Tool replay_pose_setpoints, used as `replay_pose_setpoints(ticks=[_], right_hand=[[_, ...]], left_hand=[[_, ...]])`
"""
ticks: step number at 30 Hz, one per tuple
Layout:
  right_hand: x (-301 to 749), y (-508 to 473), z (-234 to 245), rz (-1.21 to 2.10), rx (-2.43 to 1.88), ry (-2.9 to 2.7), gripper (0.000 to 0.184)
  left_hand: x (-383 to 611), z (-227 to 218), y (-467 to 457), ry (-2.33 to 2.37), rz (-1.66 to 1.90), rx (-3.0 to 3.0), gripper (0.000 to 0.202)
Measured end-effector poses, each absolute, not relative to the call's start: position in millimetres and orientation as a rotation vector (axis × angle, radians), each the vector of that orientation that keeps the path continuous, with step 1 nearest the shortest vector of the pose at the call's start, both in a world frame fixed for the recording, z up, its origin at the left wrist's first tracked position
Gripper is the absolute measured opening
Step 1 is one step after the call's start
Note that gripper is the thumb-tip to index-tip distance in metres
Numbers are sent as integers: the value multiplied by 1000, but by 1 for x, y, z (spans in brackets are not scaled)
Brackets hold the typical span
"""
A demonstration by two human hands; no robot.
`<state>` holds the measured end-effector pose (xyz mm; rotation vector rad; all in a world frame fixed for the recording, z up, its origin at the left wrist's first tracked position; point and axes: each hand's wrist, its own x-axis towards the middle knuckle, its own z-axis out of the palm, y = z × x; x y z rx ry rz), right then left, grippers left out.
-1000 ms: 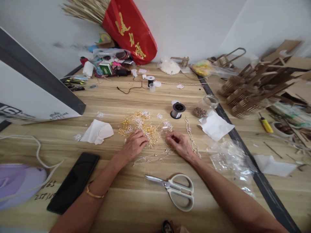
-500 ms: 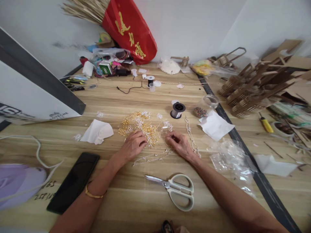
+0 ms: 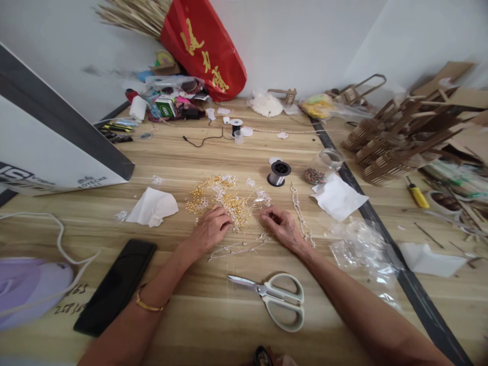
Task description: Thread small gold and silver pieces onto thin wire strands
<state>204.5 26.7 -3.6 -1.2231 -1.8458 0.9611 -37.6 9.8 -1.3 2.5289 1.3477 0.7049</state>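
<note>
My left hand (image 3: 213, 224) rests at the near edge of a loose pile of gold and silver beads (image 3: 232, 203), its fingers bent together over the small pieces. What its fingertips pinch is too small to make out. To the right, my right hand (image 3: 281, 224) is closed, thumb against the fingers, at the upper end of a thin silver beaded chain (image 3: 244, 249). The chain lies on the wood between and below both hands. A second beaded chain (image 3: 299, 211) lies just right of my right hand. Scissors (image 3: 272, 297) with white handles lie nearer to me.
A spool of wire (image 3: 279, 174) stands behind the right hand, near a jar of beads (image 3: 324, 166). White papers (image 3: 152, 207), a black phone (image 3: 116, 287) and clear plastic bags (image 3: 362, 249) lie around. Wooden pieces (image 3: 392, 142) are stacked at right; a red bag (image 3: 206, 51) leans behind.
My left hand has shifted very slightly to the right at the bead pile. The right hand and the chains look unmoved.
</note>
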Motion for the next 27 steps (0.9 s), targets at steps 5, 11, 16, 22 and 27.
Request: replay_pose_setpoints(ticks=[5,11,16,22,27], right_hand=[[204,27,-2,951,-1223,-1856,21],[204,27,-5,968,-1218,-1843,21],[205,27,-5,943,-1214,-1859,21],[206,27,-6,969,-1205,-1849,20],[206,27,-7,972,-1219,-1853,20]], left_hand=[[-39,0,10,1374,657,2530,15],[-34,2,7,1333,671,2533,13],[-34,1,8,1301,674,2535,14],[-36,2,9,1317,674,2482,9],[-35,3,9,1317,647,2506,7]])
